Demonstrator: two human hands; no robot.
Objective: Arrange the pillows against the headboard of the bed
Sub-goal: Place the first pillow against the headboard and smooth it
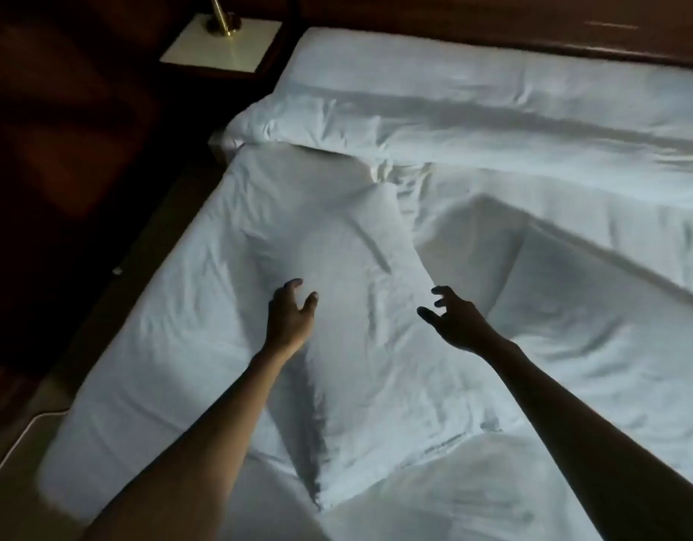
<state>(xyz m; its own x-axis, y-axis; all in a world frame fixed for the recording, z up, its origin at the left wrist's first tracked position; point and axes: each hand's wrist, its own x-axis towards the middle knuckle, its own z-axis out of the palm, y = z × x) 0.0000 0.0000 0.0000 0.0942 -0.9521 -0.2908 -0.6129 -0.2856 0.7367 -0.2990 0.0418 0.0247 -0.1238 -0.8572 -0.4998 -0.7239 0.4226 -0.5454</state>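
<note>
A long white pillow [337, 244] lies lengthwise on the white bed, its far end toward the folded duvet. A second white pillow [563, 290] lies to its right, partly sunk in the bedding. My left hand [292, 312] hovers over the near left part of the long pillow, fingers spread and holding nothing. My right hand [452, 316] is above the pillow's right edge, fingers curled apart and empty. The dark wooden headboard [493, 29] runs along the top of the view, with bare sheet [415, 68] in front of it.
A folded-back white duvet [493, 123] crosses the bed below the headboard. A bedside table [223, 44] with a pale top and a brass lamp base [223, 21] stands at the upper left. Dark floor lies along the bed's left edge.
</note>
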